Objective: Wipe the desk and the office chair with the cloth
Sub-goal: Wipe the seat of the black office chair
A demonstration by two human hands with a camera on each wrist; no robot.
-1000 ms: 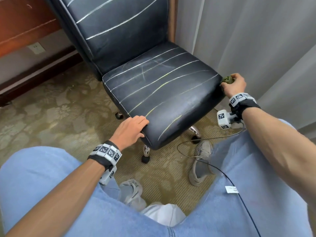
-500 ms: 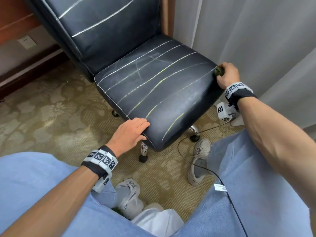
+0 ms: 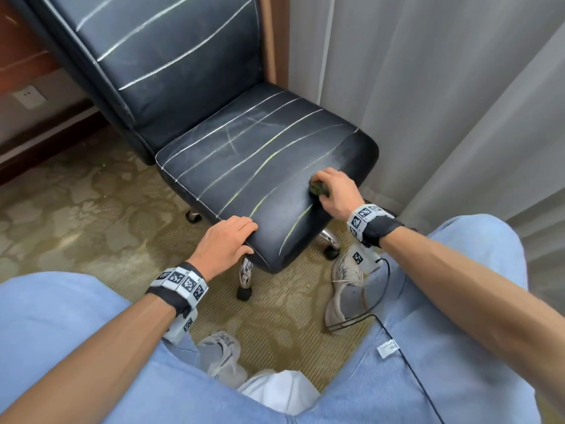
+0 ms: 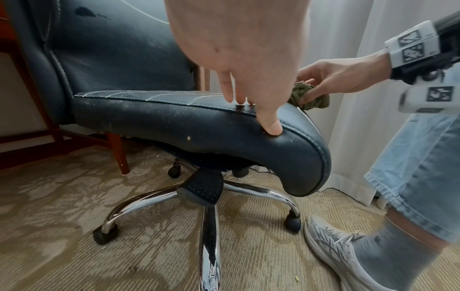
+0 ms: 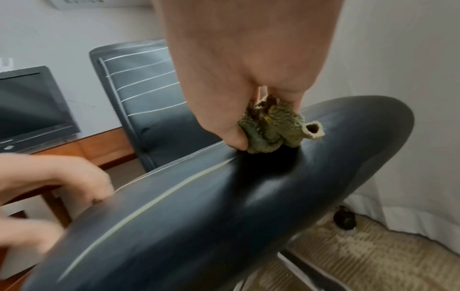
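Observation:
The dark leather office chair seat [image 3: 260,166] has pale stitch lines. My right hand [image 3: 322,182] grips a bunched olive-green cloth [image 3: 318,190] and presses it onto the seat's front right part. In the right wrist view the cloth [image 5: 271,130] is wadded between thumb and fingers against the leather [image 5: 224,196]. My left hand [image 3: 240,232] rests on the seat's front left corner. In the left wrist view its fingers [image 4: 239,98] lie on top and the thumb [image 4: 272,127] presses the side rim. The desk [image 5: 99,145] is behind the chair.
White curtains [image 3: 428,102] hang close to the chair's right side. The chrome wheeled base [image 4: 209,196] stands on patterned carpet [image 3: 76,209]. A black cable [image 3: 382,289] trails by my right shoe [image 3: 345,289]. A dark monitor [image 5: 32,106] sits on the desk.
My right hand has slid the cloth from the seat's right edge toward its front middle. The left hand has stayed on the front left corner.

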